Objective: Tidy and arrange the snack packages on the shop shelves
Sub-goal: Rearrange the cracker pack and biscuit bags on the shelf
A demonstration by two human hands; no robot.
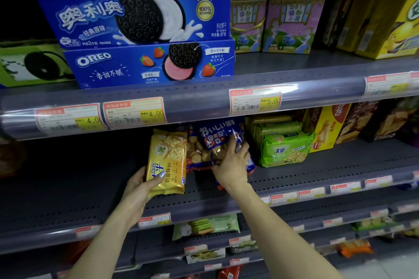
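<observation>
On the middle shelf (294,179) my left hand (140,186) grips a yellow Pacific cracker pack (167,161) from its lower left, thumb across the front; the pack stands upright. Just to its right my right hand (231,165) lies on a blue bag of small round biscuits (215,136), fingers curled over its front. The two packs touch side by side. A green Pacific cracker pack (283,149) sits further right, with more green packs stacked behind it.
Blue Oreo boxes (145,18) are stacked on the upper shelf, with pink-green boxes (288,13) and yellow boxes (390,13) to their right. Yellow and brown boxes (328,129) fill the middle shelf's right. The shelf left of my hands is dark. Lower shelves hold more packs (206,226).
</observation>
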